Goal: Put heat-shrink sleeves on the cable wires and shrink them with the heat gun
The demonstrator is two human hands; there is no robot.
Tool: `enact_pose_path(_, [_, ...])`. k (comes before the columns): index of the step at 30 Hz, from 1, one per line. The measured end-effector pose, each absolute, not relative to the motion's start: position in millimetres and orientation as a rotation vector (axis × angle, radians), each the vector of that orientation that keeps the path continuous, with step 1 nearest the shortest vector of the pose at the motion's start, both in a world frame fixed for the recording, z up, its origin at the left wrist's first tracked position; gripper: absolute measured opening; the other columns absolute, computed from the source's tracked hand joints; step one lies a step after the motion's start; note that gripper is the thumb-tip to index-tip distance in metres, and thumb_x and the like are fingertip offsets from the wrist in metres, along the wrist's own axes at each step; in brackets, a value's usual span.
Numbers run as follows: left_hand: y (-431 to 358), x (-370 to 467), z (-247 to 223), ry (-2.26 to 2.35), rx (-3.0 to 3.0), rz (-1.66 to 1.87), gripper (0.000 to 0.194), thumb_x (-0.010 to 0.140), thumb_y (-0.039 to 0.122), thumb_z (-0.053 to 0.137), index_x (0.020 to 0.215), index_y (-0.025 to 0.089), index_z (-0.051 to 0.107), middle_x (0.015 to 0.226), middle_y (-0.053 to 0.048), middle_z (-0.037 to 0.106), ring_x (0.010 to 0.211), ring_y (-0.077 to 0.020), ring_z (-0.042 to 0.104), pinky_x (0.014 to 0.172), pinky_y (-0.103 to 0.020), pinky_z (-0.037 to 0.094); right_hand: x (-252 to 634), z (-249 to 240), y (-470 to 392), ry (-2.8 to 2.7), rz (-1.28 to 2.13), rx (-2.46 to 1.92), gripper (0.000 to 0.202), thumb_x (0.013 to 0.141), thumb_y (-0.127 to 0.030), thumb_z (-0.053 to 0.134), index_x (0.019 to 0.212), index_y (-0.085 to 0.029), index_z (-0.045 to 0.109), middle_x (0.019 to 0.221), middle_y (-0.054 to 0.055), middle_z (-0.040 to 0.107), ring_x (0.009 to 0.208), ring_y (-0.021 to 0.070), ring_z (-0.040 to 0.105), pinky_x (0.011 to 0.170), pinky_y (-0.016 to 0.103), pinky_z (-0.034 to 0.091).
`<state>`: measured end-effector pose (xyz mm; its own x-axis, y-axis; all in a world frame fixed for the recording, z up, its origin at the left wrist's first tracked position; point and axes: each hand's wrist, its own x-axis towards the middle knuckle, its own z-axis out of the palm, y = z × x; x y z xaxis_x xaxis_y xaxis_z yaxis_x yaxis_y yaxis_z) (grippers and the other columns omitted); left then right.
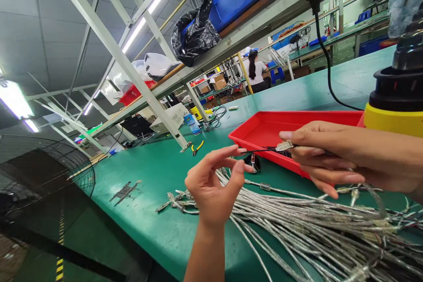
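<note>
You hold the small connector [284, 146] over the near edge of the red tray [287, 117], clasped in the fingers of your right hand [330, 154]. A thin black strip [259, 150] runs left from it to the fingertips of your left hand [213, 187]; whether they pinch it, you cannot tell. Below your hands, the silvery cables [297, 220] spread across the near right, leaving little room there. Left of them, the green table [148, 174] has open space up to its slanting left edge, broken by some dark flat pieces [125, 191]. Farther back lie yellow-handled pliers [197, 147], near a blue spray can [192, 124].
</note>
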<state>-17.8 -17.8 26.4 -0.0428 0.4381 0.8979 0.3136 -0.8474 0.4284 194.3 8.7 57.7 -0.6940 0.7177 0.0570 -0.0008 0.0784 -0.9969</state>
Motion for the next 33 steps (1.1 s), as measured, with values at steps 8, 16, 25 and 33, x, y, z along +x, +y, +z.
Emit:
enact_pose_path(8, [-20.2,-17.1,21.8,0.823,2.189,1.992,0.027,0.084,0.003,0.064,0.096,0.024,0.075,0.073,0.004,0.076,0.058,-0.0129,0.071,0.056,-0.023,0.057,195.7,60.0,9.7,-1.699,1.888,-0.637,0.060,0.084,-0.066,0.058,0.052,-0.021,0.035,0.036,-0.011,0.023,0.031,0.0041,0.022,0.045,0.021,0.048])
enact_pose_path(16, [-19.5,-14.9,35.0,1.097,2.848,1.813,0.018,0.066,0.001,0.057,0.064,0.018,0.055,0.053,0.008,0.051,0.045,-0.0066,0.045,0.045,-0.021,0.038,210.2,47.8,23.8,-2.052,1.347,-0.989,0.059,0.086,-0.072,0.048,0.055,-0.022,0.044,0.046,-0.004,0.038,0.040,0.0095,0.041,0.044,0.025,0.040])
enact_pose_path(25, [-17.8,-12.5,32.3,0.990,2.557,1.600,0.016,0.058,0.004,0.052,0.057,0.019,0.046,0.050,0.007,0.045,0.043,-0.0059,0.040,0.043,-0.020,0.033,195.7,53.0,-0.5,-2.270,0.004,-0.566,0.019,0.093,-0.040,0.058,0.088,-0.023,0.062,0.084,0.000,0.065,0.079,0.0181,0.059,0.091,0.040,0.043])
enact_pose_path(33, [-21.9,-23.8,31.3,0.837,2.358,1.539,0.017,0.058,0.004,0.053,0.062,0.020,0.048,0.052,0.005,0.049,0.045,-0.0087,0.041,0.045,-0.024,0.031,188.5,49.3,-6.3,-2.319,-0.009,-0.361,0.032,0.096,-0.027,0.051,0.064,-0.022,0.055,0.059,-0.005,0.053,0.054,0.0123,0.048,0.095,0.038,0.043])
